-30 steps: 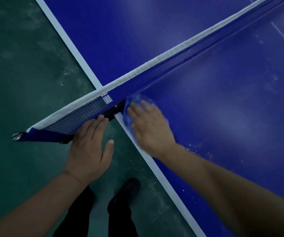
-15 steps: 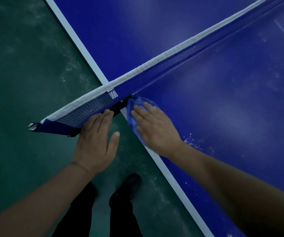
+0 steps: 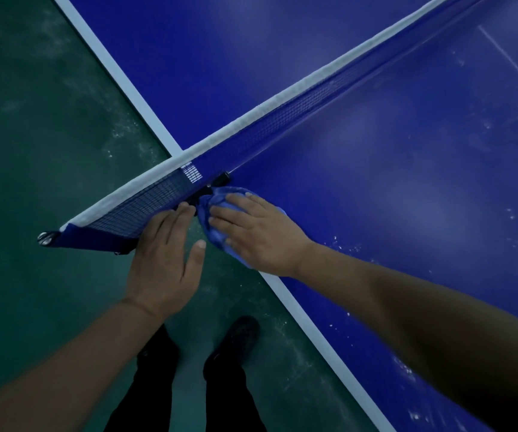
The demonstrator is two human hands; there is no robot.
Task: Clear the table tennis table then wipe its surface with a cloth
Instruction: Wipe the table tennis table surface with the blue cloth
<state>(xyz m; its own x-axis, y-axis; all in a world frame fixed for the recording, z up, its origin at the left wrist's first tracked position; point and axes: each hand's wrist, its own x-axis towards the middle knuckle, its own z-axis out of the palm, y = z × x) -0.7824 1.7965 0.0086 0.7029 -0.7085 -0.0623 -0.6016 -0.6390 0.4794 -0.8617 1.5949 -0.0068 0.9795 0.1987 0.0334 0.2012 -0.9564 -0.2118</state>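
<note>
Head view shows the right hand (image 3: 259, 233) pressing flat, fingers spread, on the blue cloth (image 3: 220, 201) at the worktop (image 3: 407, 182) near-left edge, touching the net clamp. Unwiped specks lie right, so the right hand is better placed; the left hand (image 3: 164, 260) rests open on the net (image 3: 158, 198).

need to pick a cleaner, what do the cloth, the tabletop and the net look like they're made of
Cloth: soft blue fabric, seemingly terry or microfibre; it bunches in folds under the right hand.
Tabletop: hard, smooth blue painted board, probably; it carries a dull sheen and pale specks.
Net: dark woven mesh with white tape along its top edge.
</note>
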